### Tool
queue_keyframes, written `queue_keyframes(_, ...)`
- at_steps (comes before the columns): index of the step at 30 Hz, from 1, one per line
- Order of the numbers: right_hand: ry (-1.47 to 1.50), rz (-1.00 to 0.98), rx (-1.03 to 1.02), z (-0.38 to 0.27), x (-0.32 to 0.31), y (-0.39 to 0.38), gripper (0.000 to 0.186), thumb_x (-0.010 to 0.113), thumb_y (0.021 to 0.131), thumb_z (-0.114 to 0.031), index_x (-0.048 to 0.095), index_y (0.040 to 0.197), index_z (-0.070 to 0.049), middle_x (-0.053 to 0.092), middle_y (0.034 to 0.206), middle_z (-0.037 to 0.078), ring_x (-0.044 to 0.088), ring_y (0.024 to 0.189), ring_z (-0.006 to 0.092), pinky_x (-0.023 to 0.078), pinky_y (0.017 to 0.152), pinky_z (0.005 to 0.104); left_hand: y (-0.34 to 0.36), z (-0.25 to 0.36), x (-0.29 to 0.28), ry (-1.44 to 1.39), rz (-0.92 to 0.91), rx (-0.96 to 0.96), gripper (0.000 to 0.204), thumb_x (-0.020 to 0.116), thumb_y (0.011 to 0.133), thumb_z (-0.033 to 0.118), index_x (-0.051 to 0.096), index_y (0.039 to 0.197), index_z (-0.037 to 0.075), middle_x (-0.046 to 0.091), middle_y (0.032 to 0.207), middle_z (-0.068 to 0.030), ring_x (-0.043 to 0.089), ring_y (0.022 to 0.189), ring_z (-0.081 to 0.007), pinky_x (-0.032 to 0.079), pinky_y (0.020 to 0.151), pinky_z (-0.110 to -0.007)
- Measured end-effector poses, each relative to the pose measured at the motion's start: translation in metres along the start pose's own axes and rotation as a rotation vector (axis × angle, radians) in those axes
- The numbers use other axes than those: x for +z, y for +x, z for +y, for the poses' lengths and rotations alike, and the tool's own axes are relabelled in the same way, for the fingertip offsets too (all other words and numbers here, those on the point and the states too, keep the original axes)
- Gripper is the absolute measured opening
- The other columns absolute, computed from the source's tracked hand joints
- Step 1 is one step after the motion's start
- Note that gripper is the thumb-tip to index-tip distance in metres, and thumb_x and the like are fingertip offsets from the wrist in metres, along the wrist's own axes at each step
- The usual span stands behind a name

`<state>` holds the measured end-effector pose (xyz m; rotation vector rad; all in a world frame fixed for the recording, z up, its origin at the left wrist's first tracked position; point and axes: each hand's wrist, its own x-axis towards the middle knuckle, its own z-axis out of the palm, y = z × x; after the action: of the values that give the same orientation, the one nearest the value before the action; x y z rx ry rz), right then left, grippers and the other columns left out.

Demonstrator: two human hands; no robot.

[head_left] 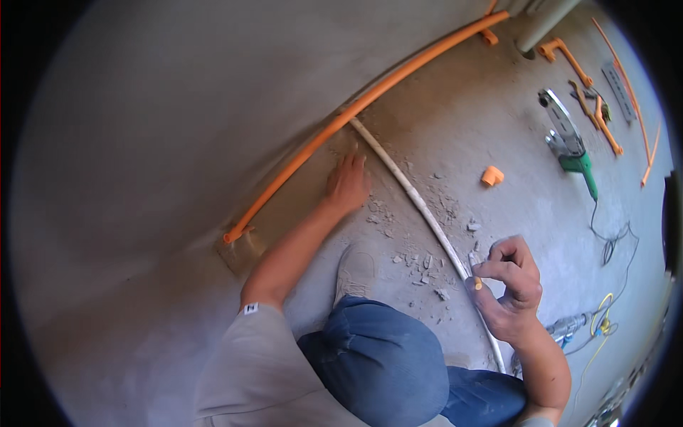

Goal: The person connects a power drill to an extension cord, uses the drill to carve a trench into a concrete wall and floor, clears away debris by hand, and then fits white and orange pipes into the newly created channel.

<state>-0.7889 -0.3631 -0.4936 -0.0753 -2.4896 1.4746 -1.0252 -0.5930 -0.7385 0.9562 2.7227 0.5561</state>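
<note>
My left hand [348,186] reaches down to the floor with its fingers stretched out. It is just left of a whitish pipe [413,193] and below a long orange pipe [393,82] that runs along the foot of the wall. Nothing shows in this hand, though its palm is hidden. My right hand [514,288] is raised over the lower part of the whitish pipe. Its thumb and fingers pinch a cigarette [478,283], whose yellowish end faces me. Broken grey rubble [427,267] lies on both sides of the whitish pipe.
An orange elbow fitting [492,176] lies to the right. Beyond it is a green-handled pipe welding tool [578,153] with a trailing cord. A power drill [568,326] lies at lower right. Orange pipe pieces [609,135] and a grey level [620,90] lie at far right. My shoe [356,270] stands beside the rubble.
</note>
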Motion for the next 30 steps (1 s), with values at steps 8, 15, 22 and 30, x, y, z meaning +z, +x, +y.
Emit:
queue_keyframes(8,-0.041,-0.035,0.033,0.005,0.017,0.016,0.031,0.076,0.065,0.004,0.072,0.095,-0.005,0.055,0.085,0.01,0.056,0.076,0.022,0.045,0.065,0.0325,0.063,-0.034,-0.024,0.187,-0.345,-0.143,0.05,0.056,0.096,0.021,0.046,0.138,-0.004,0.025,0.164,-0.0239,0.048,0.137,-0.0387,0.046,0.107,-0.051)
queue_keyframes(15,-0.037,-0.079,0.066,0.017,0.02,0.019,0.031,0.076,0.066,0.003,0.072,0.095,-0.006,0.056,0.088,0.011,0.057,0.078,0.0238,0.045,0.065,0.0334,0.056,-0.043,-0.021,0.1,-0.532,0.131,0.048,0.055,0.096,0.022,0.048,0.14,0.003,0.064,0.129,-0.0211,0.065,0.103,-0.0437,0.051,0.088,-0.054)
queue_keyframes(22,-0.073,-0.108,0.065,0.017,0.021,0.024,0.03,0.077,0.066,0.002,0.071,0.094,-0.008,0.058,0.089,0.01,0.058,0.08,0.0261,0.046,0.067,0.0356,0.061,-0.031,0.008,-1.252,-0.131,-0.605,0.024,0.05,0.096,0.013,0.059,0.118,0.013,0.065,0.084,-0.0061,0.053,0.062,-0.016,0.045,0.058,-0.033)
queue_keyframes(30,-0.062,-0.072,0.07,0.012,0.01,0.01,0.032,0.077,0.065,0.003,0.071,0.094,-0.009,0.059,0.087,0.009,0.058,0.078,0.0262,0.046,0.067,0.0359,0.091,-0.055,0.032,-2.04,0.016,-0.818,0.009,0.049,0.099,0.013,0.057,0.102,0.017,0.053,0.07,0.0001,0.034,0.047,-0.009,0.03,0.043,-0.024)
